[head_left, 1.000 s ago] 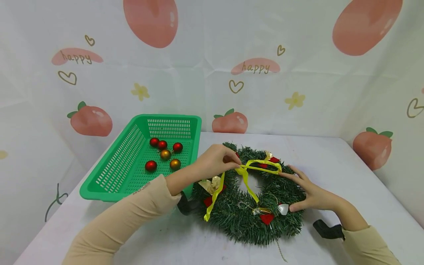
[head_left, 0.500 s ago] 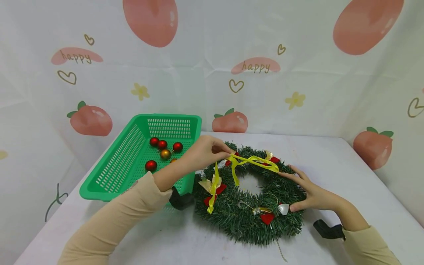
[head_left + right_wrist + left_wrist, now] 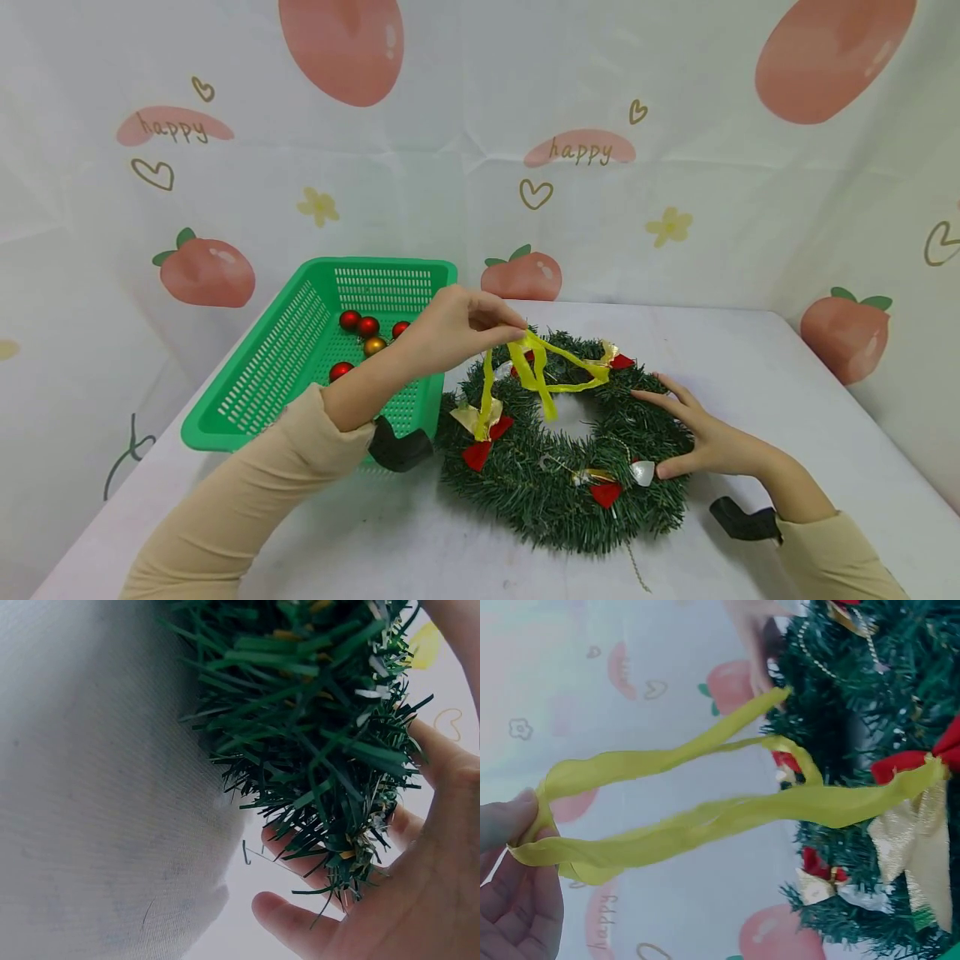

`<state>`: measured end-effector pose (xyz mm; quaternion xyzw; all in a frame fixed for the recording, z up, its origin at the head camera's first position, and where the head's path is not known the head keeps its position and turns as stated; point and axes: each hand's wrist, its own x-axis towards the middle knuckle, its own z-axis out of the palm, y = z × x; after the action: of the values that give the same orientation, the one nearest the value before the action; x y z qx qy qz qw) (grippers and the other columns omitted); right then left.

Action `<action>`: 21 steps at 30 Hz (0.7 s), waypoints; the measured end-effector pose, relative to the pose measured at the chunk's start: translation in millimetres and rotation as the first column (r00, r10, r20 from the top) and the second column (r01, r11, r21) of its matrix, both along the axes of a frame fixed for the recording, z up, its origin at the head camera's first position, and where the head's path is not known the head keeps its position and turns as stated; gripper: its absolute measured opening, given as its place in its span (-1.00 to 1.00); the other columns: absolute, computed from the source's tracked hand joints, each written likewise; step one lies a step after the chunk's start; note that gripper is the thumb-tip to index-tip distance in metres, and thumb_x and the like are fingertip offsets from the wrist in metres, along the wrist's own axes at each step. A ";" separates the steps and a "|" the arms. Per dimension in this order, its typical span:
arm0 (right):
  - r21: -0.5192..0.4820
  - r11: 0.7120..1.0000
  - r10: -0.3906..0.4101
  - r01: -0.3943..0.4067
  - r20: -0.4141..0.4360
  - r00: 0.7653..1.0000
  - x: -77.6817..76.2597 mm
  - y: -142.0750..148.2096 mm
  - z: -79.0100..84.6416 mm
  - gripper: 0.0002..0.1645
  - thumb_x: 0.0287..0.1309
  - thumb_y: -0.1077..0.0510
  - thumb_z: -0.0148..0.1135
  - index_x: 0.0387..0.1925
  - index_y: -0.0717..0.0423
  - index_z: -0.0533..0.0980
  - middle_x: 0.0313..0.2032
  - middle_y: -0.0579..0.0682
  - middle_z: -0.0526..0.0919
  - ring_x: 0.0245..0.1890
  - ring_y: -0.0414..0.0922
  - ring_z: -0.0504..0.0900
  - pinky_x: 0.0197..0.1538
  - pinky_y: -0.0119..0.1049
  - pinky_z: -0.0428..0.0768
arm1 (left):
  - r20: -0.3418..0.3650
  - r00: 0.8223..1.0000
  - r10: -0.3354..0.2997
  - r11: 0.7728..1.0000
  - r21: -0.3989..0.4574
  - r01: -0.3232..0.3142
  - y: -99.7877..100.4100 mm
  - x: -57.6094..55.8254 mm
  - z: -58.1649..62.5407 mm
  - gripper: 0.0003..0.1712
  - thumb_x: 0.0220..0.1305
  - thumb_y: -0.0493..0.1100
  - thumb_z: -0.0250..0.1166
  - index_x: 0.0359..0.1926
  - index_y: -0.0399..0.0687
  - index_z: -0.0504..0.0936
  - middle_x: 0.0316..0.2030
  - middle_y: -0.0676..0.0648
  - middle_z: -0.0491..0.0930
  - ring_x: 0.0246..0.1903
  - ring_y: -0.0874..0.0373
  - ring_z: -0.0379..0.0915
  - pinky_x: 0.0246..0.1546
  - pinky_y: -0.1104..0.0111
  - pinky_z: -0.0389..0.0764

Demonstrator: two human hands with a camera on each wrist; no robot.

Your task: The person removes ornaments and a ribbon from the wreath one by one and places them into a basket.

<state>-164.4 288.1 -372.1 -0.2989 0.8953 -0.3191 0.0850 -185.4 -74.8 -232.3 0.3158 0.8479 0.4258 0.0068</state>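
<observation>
My left hand (image 3: 461, 329) pinches a yellow ribbon (image 3: 536, 367) between thumb and fingertips, above the left back part of the green wreath (image 3: 570, 508). In the left wrist view the ribbon (image 3: 690, 825) stretches in long strands from the pinched fingers (image 3: 517, 825) toward the wreath (image 3: 885, 690). A loop of it hangs over the wreath's middle hole. My right hand (image 3: 712, 437) grips the wreath's right side, its fingers spread along the edge. In the right wrist view, fingers (image 3: 300, 855) reach round the green bristles. Red and gold bows (image 3: 487, 442) decorate the wreath.
A green basket (image 3: 225, 408) with several red and gold baubles (image 3: 367, 326) stands left of the wreath, partly behind my left arm. Both sit on a white-covered table (image 3: 420, 550). A printed backdrop (image 3: 465, 167) hangs behind. A beaded string (image 3: 637, 567) trails off the wreath's front.
My left hand has moved up, back and to the left, lifting the ribbon with it. The ribbon's loop has come away from my right fingertips. The right hand stays in place.
</observation>
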 end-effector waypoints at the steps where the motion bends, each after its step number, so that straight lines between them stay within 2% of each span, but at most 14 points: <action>1: 0.000 1.000 0.000 0.000 0.001 1.000 0.1 -0.2 0.3 0.10 -0.14 0.08 0.46 0.40 -0.07 0.07 0.35 0.48 -0.34 0.26 0.58 -0.16 -0.13 0.58 0.18 | 0.006 1.000 -0.003 1.000 0.010 0.003 -0.5 0.8 1.8 -0.83 0.19 -0.22 0.28 -0.20 -0.15 0.71 -0.22 -0.11 0.70 -0.25 0.11 0.64 -0.21 0.43 0.62; 9: 0.003 1.000 -0.004 0.004 0.014 1.000 0.8 -0.9 2.4 0.10 -0.14 0.08 0.46 0.40 -0.07 0.06 0.35 0.49 -0.35 0.25 0.60 -0.16 -0.14 0.59 0.18 | 0.011 1.000 -0.027 0.995 0.099 0.026 -4.2 5.9 12.4 -0.81 0.21 -0.25 0.26 -0.17 -0.19 0.70 -0.23 -0.13 0.69 -0.26 0.07 0.63 -0.22 0.37 0.61; 16: 0.005 1.000 -0.007 0.007 0.005 1.000 0.2 0.1 0.8 0.11 -0.16 0.08 0.47 0.40 -0.08 0.06 0.34 0.49 -0.33 0.24 0.61 -0.13 -0.15 0.56 0.22 | 0.048 0.999 -0.007 0.988 0.155 0.000 -8.5 7.2 19.0 -0.82 0.21 -0.22 0.27 -0.18 -0.16 0.70 -0.20 -0.13 0.68 -0.23 0.06 0.63 -0.17 0.35 0.60; 21: 0.009 1.000 -0.006 0.007 -0.003 1.000 -0.1 0.6 -0.5 0.11 -0.16 0.08 0.47 0.40 -0.09 0.07 0.34 0.49 -0.33 0.24 0.61 -0.12 -0.15 0.56 0.23 | 0.026 1.000 -0.010 0.978 0.210 0.005 -13.5 8.3 23.3 -0.81 0.23 -0.25 0.25 -0.16 -0.18 0.69 -0.21 -0.14 0.68 -0.22 0.10 0.63 -0.13 0.33 0.60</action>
<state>-164.5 288.7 -372.6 -0.2961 0.8978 -0.3150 0.0839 -177.1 -88.2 -209.0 0.3123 0.7969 0.5170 -0.0135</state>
